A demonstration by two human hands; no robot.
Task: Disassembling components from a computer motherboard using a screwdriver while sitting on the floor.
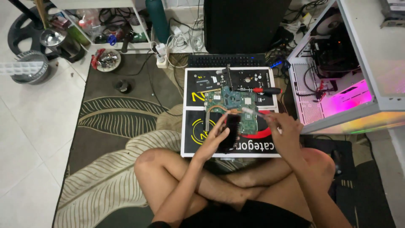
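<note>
The person sits cross-legged on a dark rug with a pale leaf pattern, knees at the near edge of a black work mat with a white border and yellow and red graphics. The left hand is closed around a black fan-shaped part, fingers wrapped along its left side, holding it over the near edge of the green circuit board. The right hand is closed on a screwdriver with a pale shaft, the tip pointing left toward the board just above the black part; whether the tip touches the board cannot be determined. The circuit board lies at the centre of the mat, with a copper heat pipe running along its near-left edge. Beyond the board, a second screwdriver with a red and black handle lies flat on the far half of the mat, beside a black plate and a small black rectangular part. Behind the mat lies a black keyboard, and behind that a dark monitor. To the right stands an open white computer case, lit pink inside. At far left, a round dish of small parts rests on the rug's edge.
</note>
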